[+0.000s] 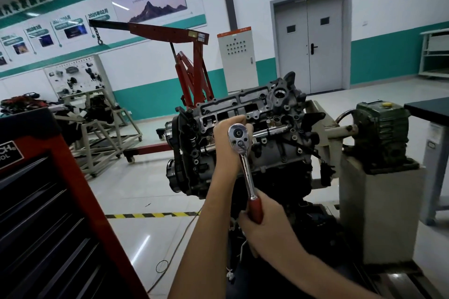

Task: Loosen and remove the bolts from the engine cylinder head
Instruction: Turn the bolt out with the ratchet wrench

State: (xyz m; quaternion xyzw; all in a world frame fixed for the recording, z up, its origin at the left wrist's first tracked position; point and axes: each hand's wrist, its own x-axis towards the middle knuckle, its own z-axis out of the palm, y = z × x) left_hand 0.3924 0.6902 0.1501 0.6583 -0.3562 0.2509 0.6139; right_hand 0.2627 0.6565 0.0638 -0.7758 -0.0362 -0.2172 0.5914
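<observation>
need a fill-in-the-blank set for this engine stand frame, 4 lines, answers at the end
1. The right hand grips the ratchet by its ____ handle.
2. The left hand holds the ratchet at its round chrome ____, against the cylinder head.
3. A ____ hangs from the boom tip of the hoist behind the engine.
4. The grey double door at the back is ____.

Missing words: red; head; chain; closed
</observation>
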